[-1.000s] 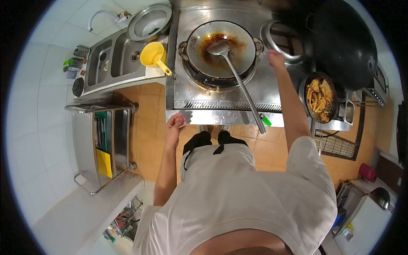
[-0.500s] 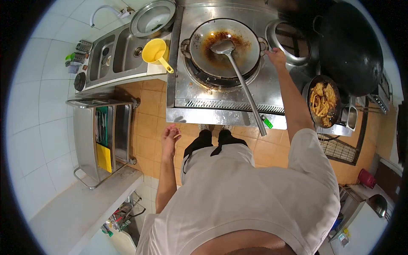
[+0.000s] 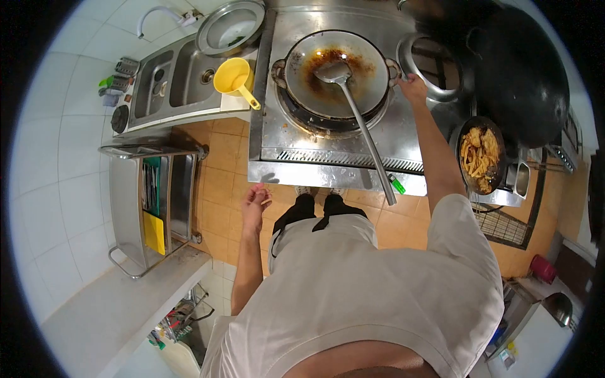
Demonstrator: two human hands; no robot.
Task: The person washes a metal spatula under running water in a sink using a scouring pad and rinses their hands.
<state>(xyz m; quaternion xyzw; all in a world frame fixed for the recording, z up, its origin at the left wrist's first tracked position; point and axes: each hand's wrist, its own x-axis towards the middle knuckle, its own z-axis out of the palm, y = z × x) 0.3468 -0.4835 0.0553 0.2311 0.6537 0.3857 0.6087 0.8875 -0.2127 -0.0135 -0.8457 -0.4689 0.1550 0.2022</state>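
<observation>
A light-coloured two-handled wok [image 3: 309,94] sits tilted on the burner, brown oily residue spread over its inside. A long-handled metal wok spatula [image 3: 362,126] rests in it, its handle reaching past the stove's front edge. My right hand [image 3: 414,89] is closed at the wok's right ear handle; its fingertips are partly hidden there. My left hand [image 3: 255,196] hangs just off the stove's front edge, its fingers loosely curled and apart with nothing visible in them. A green lighter [image 3: 397,184] lies on the front edge beside the spatula handle.
Fried food fills a dark pan [image 3: 482,157] at the right, below a large black wok [image 3: 520,75]. An uncovered burner ring [image 3: 406,53] is beside my right hand. Leftward are a yellow dipper [image 3: 232,75], a metal basin [image 3: 208,31], sinks [image 3: 189,94] and a trolley [image 3: 126,208].
The view has shifted slightly. The wok and spatula keep their places on the stove, my right hand stays by the handle, and my left hand is nearly unmoved.
</observation>
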